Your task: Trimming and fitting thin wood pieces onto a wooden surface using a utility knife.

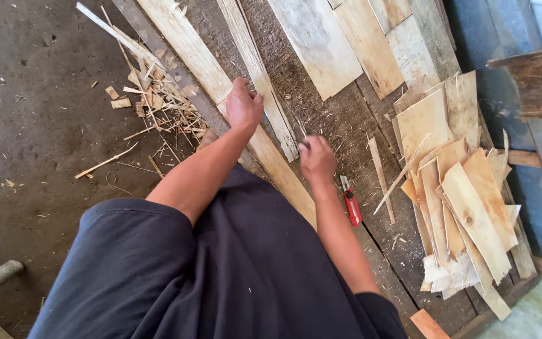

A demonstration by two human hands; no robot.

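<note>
Right hand (317,159) blurred, grip unclear, long veneer strips (189,47) cut off at top edge

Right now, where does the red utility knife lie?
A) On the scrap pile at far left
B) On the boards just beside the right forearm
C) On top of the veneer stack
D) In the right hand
B: the red utility knife lies flat on the dark boards beside the right forearm, with the right hand above it and not touching it.

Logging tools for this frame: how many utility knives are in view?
1. A red utility knife lies on the boards just right of the right hand. Others could be hidden under the veneer pile.
</note>
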